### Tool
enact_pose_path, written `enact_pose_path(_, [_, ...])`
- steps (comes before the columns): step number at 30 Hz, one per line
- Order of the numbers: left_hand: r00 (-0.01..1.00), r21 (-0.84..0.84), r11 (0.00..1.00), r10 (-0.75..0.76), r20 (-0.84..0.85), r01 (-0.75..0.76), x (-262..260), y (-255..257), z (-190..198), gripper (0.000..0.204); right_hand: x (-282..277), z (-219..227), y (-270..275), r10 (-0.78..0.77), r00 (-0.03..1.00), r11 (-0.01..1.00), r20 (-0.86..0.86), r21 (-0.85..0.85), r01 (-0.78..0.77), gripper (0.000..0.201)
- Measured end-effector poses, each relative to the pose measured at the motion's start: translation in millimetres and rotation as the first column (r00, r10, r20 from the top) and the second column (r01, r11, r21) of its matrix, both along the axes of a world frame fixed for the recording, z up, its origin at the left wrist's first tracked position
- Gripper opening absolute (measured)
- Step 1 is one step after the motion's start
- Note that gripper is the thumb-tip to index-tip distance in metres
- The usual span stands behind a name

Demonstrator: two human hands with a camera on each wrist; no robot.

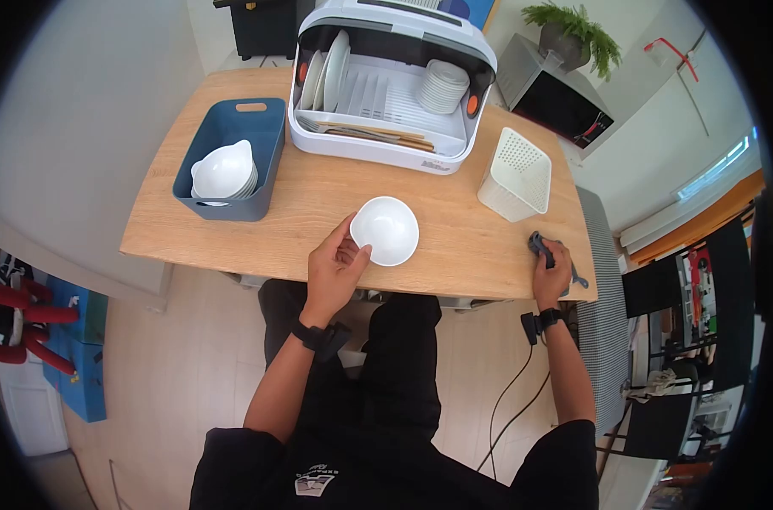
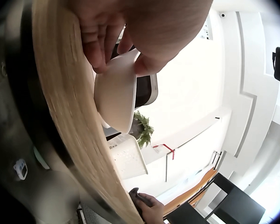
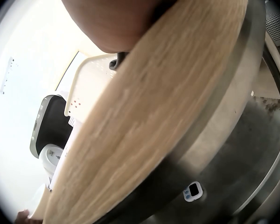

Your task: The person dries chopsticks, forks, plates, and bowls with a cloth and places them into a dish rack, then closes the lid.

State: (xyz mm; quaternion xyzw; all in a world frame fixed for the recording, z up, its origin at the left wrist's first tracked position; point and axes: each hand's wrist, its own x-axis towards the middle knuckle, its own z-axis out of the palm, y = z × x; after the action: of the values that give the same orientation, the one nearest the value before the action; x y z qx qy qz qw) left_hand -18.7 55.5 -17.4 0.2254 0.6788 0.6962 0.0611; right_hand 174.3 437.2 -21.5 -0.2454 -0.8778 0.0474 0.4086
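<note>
Left hand [image 1: 334,270] pinches a white bowl [image 1: 386,229] by its near-left side, thumb at the rim and fingers along the outer wall; left wrist view agrees. Bowl sits over the front middle part of the wooden tabletop [image 1: 463,255], opening upward; whether its base touches the wood cannot be told. Right hand [image 1: 553,270] is at the front right corner, fingers curled round a dark grey object [image 1: 537,244], which shows on both sides of the hand; the rest of it is covered, identity unclear. Hands are well apart. Behind the dark grey object stands a cream perforated basket [image 1: 510,197]. At the left of the tabletop, a blue bin [image 1: 271,153] contains a stack of white bowls [image 1: 223,172], the top one with small projections at its rim. At the back, a white dish case [image 1: 335,148] stands with its front open: upright plates [image 1: 337,72] on the left, stacked small dishes [image 1: 443,85] on the right, utensils [image 1: 395,136] lying along the front compartment. Black bands [image 1: 312,337] circle both wrists.
</note>
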Motion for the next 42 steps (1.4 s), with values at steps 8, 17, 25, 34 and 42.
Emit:
enact_pose_path(8, [1.000, -0.001, 1.000, -0.004, 0.024, 0.004, -4.8, 5.8, -5.4, 0.059, 2.4, -10.5, 4.6, -0.006, 0.998, 0.994, -0.061, -0.110, -0.001, 0.029])
enact_pose_path(17, [0.939, -0.182, 0.980, -0.017, 0.343, 0.084, -28.0, -18.9, 19.1, 0.038, 4.2, -10.4, 9.0, -0.027, 0.999, 0.990, -0.031, -0.138, 0.023, 0.026])
enact_pose_path(25, [0.953, -0.399, 0.888, -0.120, 0.277, 0.228, -51.7, -10.7, 36.7, 0.038, 6.3, -7.2, 5.7, -0.036, 0.996, 0.987, -0.080, -0.161, 0.022, 0.032])
enact_pose_path(34, [0.985, -0.370, 0.913, -0.149, 0.091, 0.172, -106.6, 11.3, 81.5, 0.038, 6.0, -7.2, 3.8, -0.061, 0.991, 0.977, -0.119, -0.209, 0.035, 0.031])
enact_pose_path(42, [0.991, -0.295, 0.955, -0.071, -0.111, 0.035, -183.3, 82.7, 119.9, 0.039, 6.6, -4.7, 1.3, -0.062, 0.993, 0.960, -0.105, -0.277, 0.030, 0.033])
